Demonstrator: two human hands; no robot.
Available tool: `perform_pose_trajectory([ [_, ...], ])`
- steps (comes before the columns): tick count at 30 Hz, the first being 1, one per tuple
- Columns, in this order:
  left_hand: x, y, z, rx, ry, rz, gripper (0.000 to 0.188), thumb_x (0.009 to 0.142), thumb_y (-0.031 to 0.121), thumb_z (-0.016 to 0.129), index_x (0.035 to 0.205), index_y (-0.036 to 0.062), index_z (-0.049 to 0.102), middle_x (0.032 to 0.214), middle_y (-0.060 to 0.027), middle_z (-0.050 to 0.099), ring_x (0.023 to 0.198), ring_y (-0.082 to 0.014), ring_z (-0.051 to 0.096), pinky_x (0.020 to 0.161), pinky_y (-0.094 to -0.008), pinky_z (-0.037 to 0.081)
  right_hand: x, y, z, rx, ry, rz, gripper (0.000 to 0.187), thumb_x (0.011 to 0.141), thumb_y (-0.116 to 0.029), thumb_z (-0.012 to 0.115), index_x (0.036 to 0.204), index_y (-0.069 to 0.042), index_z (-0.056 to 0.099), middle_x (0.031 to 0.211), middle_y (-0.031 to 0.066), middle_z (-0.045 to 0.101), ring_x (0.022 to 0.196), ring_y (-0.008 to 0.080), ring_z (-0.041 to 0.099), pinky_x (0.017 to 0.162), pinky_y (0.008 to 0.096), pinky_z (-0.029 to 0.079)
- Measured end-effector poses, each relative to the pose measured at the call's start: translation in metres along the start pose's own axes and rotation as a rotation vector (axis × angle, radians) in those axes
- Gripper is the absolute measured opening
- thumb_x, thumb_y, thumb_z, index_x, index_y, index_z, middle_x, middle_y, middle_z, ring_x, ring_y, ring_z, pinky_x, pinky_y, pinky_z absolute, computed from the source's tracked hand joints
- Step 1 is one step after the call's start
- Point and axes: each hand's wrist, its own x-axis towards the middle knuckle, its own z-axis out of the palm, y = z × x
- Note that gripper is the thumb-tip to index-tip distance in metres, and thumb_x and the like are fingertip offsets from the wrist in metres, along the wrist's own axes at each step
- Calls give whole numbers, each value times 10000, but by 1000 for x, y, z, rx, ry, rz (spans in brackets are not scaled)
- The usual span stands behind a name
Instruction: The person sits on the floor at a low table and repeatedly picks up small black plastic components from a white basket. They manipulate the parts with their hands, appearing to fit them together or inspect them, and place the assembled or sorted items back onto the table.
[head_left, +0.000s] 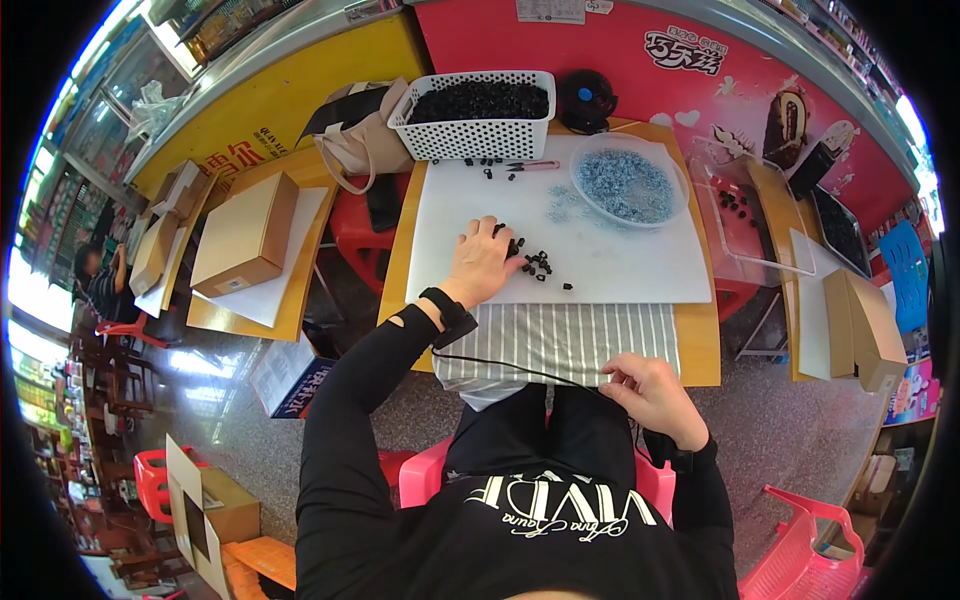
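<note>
My left hand (478,264) rests on the white board (450,200), its fingers spread and touching a loose group of small black plastic pieces (540,262). One piece lies apart, to the right of the group. My right hand (655,393) is over the near edge of a grey striped cloth (560,335), fingers curled and thumb pressed to them. What they pinch, if anything, is too small to make out. A thin black cord (500,362) runs from the band on my left wrist across the cloth toward my right hand.
A white perforated basket (470,138) full of black pieces stands at the back. Small scissors (535,166) lie before it, near a round clear tub (628,188) of bluish transparent bits, some spilled beside it. Cardboard boxes (245,235) sit on side tables; a clear bin (750,215) is at right.
</note>
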Motion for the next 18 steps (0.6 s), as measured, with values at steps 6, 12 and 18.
perform_pose_trajectory([
  [6, -5, -18, 3, -163, 119, -24, 391, 861, 213, 701, 1183, 7, 618, 1255, -253, 531, 1169, -432, 491, 977, -476, 431, 8, 4, 2, 24, 2, -32, 192, 820, -132, 705, 933, 13, 649, 738, 150, 655, 635, 280, 649, 584, 365, 485],
  [12, -32, -24, -30, -305, 194, 14, 322, 872, 147, 669, 1160, 6, 638, 1217, -235, 572, 1133, -385, 544, 942, -417, 458, 31, 11, 4, 36, 51, -43, 188, 814, -131, 698, 934, 6, 651, 678, 147, 633, 619, 290, 635, 582, 372, 477],
  [18, -96, 23, -67, -734, 26, -231, 246, 899, 111, 669, 1123, 11, 670, 1083, -76, 663, 960, -151, 630, 738, -271, 489, 85, 28, 7, -204, 126, -75, 199, 793, -158, 698, 895, 4, 646, 700, 177, 645, 690, 372, 634, 630, 441, 475],
])
